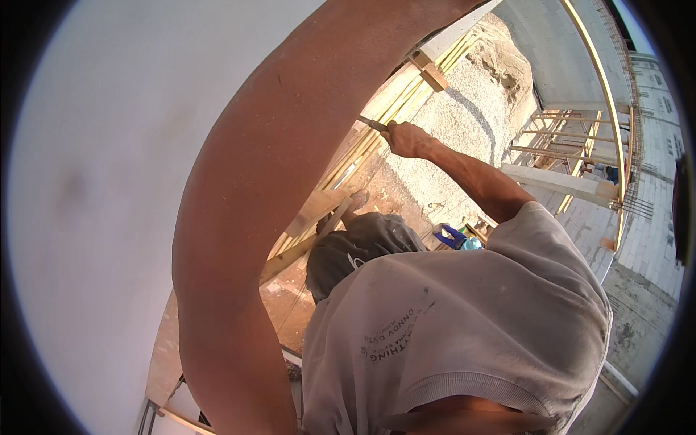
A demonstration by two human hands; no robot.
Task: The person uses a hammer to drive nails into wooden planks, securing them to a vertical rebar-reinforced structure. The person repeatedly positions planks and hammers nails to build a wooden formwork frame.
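Item: thin dark blade-like tool, exact kind too small to tell. Location: upper centre of the view, gripped at one end by the co-worker's hand, which is clenched around it. Long axis: nearly level. The free tip points toward the picture's left and slightly up, and it meets the yellow timber beams.

Wearer's forearm: bare, arching from the lower edge to the top edge. The wearer's own left hand and right hand both lie outside the picture, so their grasp cannot be told.

Co-worker: bent forward, facing away, wearing a grey T-shirt and a dark cap, with one arm stretched up to the tool.

Containers: none clearly made out. A blue object and a pale turquoise one lie on the ground, too small to identify.

Surface and surroundings: outdoor building site in sunlight. A smooth white wall is at left, with gravelly ground beyond the beams. A wood block sits on the beams. A pale block wall and a timber frame stand at right.
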